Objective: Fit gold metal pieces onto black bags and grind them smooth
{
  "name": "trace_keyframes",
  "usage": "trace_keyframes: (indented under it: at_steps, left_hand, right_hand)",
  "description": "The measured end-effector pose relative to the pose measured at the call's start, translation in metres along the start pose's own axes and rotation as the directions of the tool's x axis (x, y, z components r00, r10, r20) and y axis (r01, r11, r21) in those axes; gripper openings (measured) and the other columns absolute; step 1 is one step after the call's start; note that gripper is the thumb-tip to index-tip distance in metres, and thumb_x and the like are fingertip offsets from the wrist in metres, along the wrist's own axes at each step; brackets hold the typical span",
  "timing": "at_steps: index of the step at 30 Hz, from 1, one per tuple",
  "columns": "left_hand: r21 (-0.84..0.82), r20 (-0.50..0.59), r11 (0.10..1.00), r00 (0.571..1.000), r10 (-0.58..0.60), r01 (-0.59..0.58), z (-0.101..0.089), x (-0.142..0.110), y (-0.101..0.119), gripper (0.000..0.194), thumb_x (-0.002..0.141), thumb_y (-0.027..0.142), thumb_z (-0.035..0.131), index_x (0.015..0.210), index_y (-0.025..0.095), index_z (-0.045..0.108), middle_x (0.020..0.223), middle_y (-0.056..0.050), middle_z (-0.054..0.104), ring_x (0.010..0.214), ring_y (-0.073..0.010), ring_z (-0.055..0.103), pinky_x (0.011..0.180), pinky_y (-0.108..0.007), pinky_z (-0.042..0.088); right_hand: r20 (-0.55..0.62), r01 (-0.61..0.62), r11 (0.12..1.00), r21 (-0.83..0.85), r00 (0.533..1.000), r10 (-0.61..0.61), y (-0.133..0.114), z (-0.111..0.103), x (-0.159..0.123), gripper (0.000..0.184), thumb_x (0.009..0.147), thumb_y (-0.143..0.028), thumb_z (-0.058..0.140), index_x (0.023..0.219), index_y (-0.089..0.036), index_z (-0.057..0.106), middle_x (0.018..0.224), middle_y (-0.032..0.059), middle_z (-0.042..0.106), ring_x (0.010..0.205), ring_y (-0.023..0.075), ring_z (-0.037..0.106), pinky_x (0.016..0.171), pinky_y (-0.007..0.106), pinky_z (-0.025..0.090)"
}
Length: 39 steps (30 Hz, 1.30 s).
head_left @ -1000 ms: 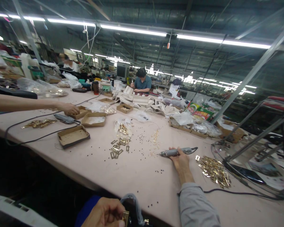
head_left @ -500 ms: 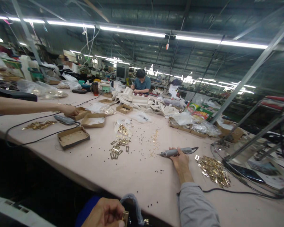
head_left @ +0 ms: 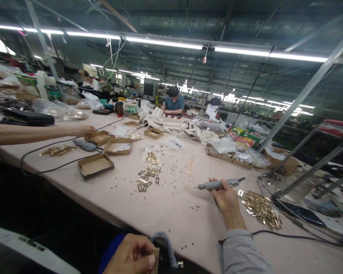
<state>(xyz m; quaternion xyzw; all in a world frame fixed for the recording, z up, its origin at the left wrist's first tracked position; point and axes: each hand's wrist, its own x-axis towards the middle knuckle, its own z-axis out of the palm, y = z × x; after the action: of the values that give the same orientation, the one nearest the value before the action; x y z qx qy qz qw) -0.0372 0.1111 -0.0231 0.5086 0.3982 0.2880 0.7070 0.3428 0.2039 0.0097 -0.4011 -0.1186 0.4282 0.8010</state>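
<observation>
While the right hand (head_left: 227,201) holds the grey power screwdriver (head_left: 216,185) out over the table (head_left: 165,213), the left hand (head_left: 130,257) is low down, nearer to the person's body and to the left of that screwdriver. The right fingers are closed around the screwdriver, with the thumb on one side of it. The left thumb and fingers pinch a gold metal piece (head_left: 156,255) — part of it is hidden by the hand and cut off at the bottom of the view.

The screwdriver lies mostly sideways. Its thin tip points left and its back end points right, a bit farther from the person. The gold piece has its long side pointing mostly away from the body, so the two things lie across each other, well apart. The screwdriver's tip is far out past the left fingers, and to their right.

Tiny gold bits (head_left: 190,167) lie near the screwdriver's tip, to its left and beyond it, so the right hand is the nearer one to them. Small black bits (head_left: 194,207) are on the near side of the screwdriver. A big pile of gold parts (head_left: 261,209) sits to its right — and some gold frames (head_left: 145,180) are spread out to its left. A black strap-like handle, too dim to tell well, is by the gold piece.
</observation>
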Motion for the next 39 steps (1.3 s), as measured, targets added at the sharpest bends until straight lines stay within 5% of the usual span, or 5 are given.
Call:
trace_keyframes:
  at_steps: [7,12,16,24,39]
  left_hand:
    - [-0.052,-0.187,0.998,0.982,-0.034,0.025,0.019,-0.007,0.027,0.024,0.064,0.032,0.076,0.063,0.011,0.064,0.046,-0.002,0.058,0.038,-0.0093,0.049,0.038,-0.02,0.036]
    - [-0.102,-0.257,0.993,0.962,-0.088,0.064,0.025,-0.009,0.027,0.018,0.058,0.028,0.072,0.056,0.012,0.063,0.041,-0.001,0.055,0.035,-0.0098,0.048,0.034,-0.019,0.034]
    - [-0.062,-0.281,0.997,0.957,-0.071,0.055,0.028,-0.012,0.027,0.017,0.059,0.027,0.069,0.053,0.013,0.063,0.04,-0.001,0.054,0.032,-0.0088,0.045,0.033,-0.018,0.033]
    - [-0.053,-0.331,0.997,0.941,-0.068,0.053,0.03,-0.016,0.025,0.014,0.062,0.023,0.069,0.053,0.013,0.065,0.043,-0.001,0.057,0.033,-0.0085,0.045,0.032,-0.018,0.032]
    - [-0.068,-0.353,0.994,0.93,-0.105,0.086,0.031,-0.014,0.03,0.013,0.064,0.017,0.067,0.053,0.015,0.061,0.037,0.002,0.051,0.031,-0.0079,0.041,0.03,-0.018,0.029]
  right_hand:
    - [0.192,-0.047,0.997,-0.055,0.98,0.056,-0.026,0.02,-0.104,0.015,0.095,-0.026,0.062,0.102,-0.015,0.068,0.103,0.0124,0.069,0.108,0.0329,0.07,0.099,0.071,0.052]
    - [0.228,-0.143,0.976,-0.162,0.957,0.178,-0.012,0.034,-0.185,0.022,0.087,-0.028,0.075,0.107,-0.019,0.069,0.099,0.0086,0.072,0.099,0.0321,0.072,0.093,0.073,0.054]
    - [0.253,-0.129,0.969,-0.211,0.95,0.182,0.002,0.041,-0.221,0.037,0.083,-0.03,0.082,0.115,-0.022,0.064,0.099,0.0063,0.074,0.098,0.0306,0.072,0.089,0.069,0.058]
    - [0.271,-0.045,0.968,-0.249,0.956,0.114,0.011,0.048,-0.232,0.056,0.076,-0.031,0.088,0.121,-0.023,0.055,0.094,0.0047,0.074,0.09,0.0307,0.074,0.083,0.065,0.061]
    - [0.338,0.016,0.959,-0.283,0.937,0.084,0.017,0.046,-0.231,0.053,0.082,-0.031,0.083,0.123,-0.024,0.052,0.096,0.0054,0.074,0.093,0.0306,0.074,0.085,0.063,0.061]
